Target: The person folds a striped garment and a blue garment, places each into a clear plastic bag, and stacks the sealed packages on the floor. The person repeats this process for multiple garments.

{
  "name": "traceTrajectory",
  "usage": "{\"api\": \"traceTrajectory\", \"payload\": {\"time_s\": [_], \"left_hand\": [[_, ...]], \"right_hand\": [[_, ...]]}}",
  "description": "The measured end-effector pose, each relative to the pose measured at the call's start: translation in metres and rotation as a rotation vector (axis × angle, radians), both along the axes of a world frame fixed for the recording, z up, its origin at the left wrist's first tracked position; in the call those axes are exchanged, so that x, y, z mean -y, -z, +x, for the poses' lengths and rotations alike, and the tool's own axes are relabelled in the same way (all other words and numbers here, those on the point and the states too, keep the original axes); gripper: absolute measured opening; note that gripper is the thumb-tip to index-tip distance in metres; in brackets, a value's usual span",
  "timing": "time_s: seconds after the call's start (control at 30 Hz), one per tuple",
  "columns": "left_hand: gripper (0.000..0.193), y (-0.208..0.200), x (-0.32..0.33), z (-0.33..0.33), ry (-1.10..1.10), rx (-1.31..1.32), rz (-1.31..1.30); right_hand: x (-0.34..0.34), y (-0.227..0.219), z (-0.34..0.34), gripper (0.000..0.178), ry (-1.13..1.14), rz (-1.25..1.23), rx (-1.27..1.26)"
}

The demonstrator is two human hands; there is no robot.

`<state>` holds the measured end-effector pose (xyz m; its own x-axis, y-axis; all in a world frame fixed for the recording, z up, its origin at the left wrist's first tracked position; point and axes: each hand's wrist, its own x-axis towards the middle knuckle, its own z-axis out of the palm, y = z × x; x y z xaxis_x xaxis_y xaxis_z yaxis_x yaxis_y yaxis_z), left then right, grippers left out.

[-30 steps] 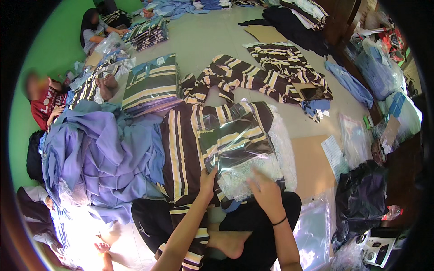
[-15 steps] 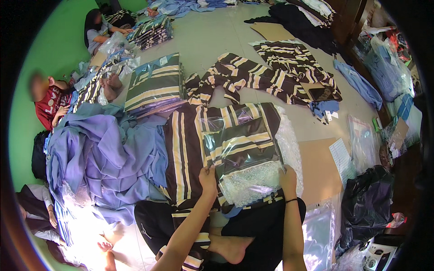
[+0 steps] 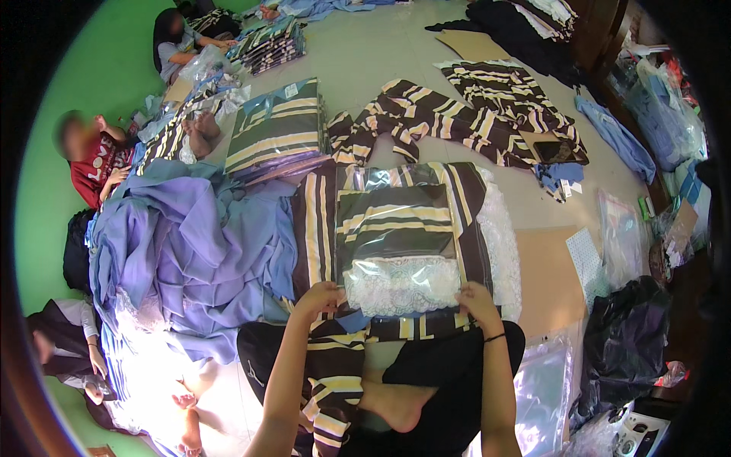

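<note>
A folded dark brown garment (image 3: 400,199) with cream and yellow stripes lies inside a clear plastic bag (image 3: 388,177), white lace (image 3: 400,283) showing at its near end. My left hand (image 3: 323,295) pinches the bag's near left corner. At the near right corner, my right hand (image 3: 477,299) has its fingers closed on the plastic. Beneath the bag a larger striped garment (image 3: 311,228) is spread out, with white lace trim (image 3: 499,236) along its right side. More striped cloth (image 3: 335,358) rests over my crossed legs.
A heap of lilac-blue cloth (image 3: 190,251) lies to my left. Beyond it stands a stack of bagged striped garments (image 3: 274,126). On the right are a cardboard sheet (image 3: 548,282), clear plastic bags (image 3: 537,388) and a black plastic bag (image 3: 624,346). Several people sit along the green wall.
The bagged garment, tilted before, now lies straighter and flatter over the spread garment. My left hand has moved left to its corner. The whole view has shifted slightly.
</note>
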<state>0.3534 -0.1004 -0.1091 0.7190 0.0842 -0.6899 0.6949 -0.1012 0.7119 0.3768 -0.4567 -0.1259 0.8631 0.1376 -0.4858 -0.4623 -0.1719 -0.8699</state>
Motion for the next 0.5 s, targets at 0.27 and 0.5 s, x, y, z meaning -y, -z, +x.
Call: {"api": "traceTrajectory", "payload": {"time_s": [0.27,0.5], "left_hand": [[0.019,0.018,0.005,-0.012,-0.174,0.302,0.136],[0.023,0.000,0.020,-0.036,0.091,0.656,0.640]], "right_hand": [[-0.025,-0.012,-0.006,0.020,0.100,-0.279,0.371],[-0.048,-0.026,-0.044,0.020,-0.393,-0.588,0.365]]}}
